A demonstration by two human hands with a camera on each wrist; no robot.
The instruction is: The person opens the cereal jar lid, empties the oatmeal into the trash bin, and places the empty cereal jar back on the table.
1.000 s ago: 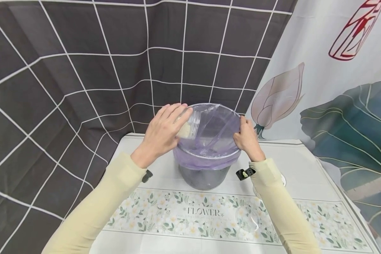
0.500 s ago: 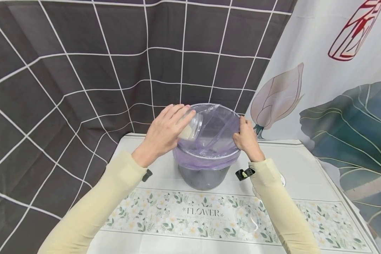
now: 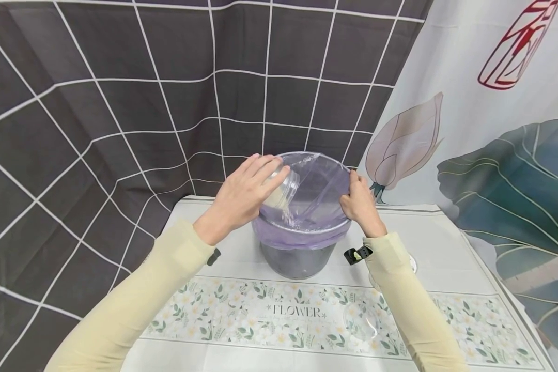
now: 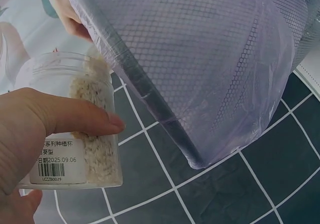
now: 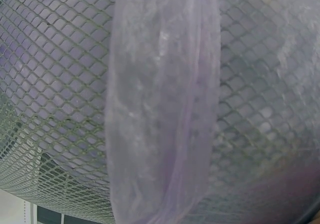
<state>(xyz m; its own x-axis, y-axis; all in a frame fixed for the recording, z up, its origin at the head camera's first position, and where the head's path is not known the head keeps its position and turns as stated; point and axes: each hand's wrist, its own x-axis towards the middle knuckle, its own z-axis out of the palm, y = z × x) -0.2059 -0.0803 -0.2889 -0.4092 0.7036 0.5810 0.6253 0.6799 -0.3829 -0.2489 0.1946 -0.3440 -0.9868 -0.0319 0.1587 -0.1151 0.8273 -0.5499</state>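
Observation:
My left hand [image 3: 244, 196] grips a clear plastic jar [image 3: 288, 187] over the left part of a wastebasket's mouth. The jar is tipped sideways towards the inside, and pale material falls from its opening. In the left wrist view, coarse beige granules [image 4: 97, 149] lie along one side of the jar, and a printed barcode label [image 4: 57, 159] shows below my thumb. A translucent purple bin bag [image 3: 302, 240] lines the grey mesh wastebasket [image 3: 297, 263] and folds down over its rim. At the right rim, my right hand [image 3: 360, 204] holds the edge and the bag.
The wastebasket stands on a white table cover [image 3: 428, 227] with a floral strip. A clear round disc [image 3: 360, 320] lies near the front, and a small white round object [image 3: 413, 264] shows beside the right sleeve. Dark checked cloth [image 3: 242, 103] hangs close behind.
My left hand has tipped the jar further and moved it slightly right. Granules now fall from its mouth into the bag. My right hand stays at the rim.

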